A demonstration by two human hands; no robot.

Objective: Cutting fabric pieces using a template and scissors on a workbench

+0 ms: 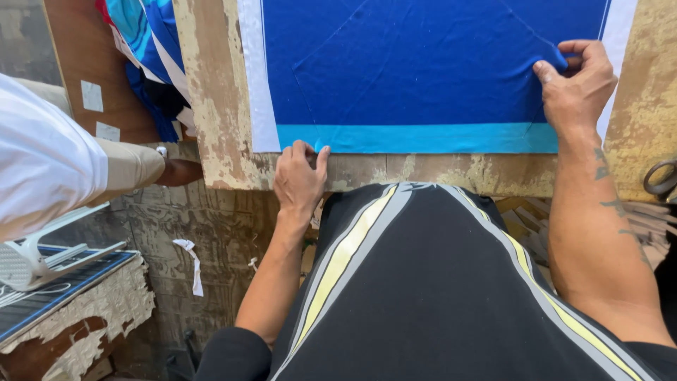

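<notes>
On one worn table, two hands, left hand and right hand, seemingly pinch one blue cloth.

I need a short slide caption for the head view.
Two hands pinch blue fabric flat on a worn wooden table.

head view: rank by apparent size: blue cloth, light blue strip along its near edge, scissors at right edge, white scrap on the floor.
1. blue cloth
2. light blue strip
3. and 4. white scrap and scissors: unsure, since the scissors are cut off by the frame.

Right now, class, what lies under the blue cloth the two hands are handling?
A worn wooden table shows around the blue cloth. A white layer edges it; the rest beneath is covered.
</notes>
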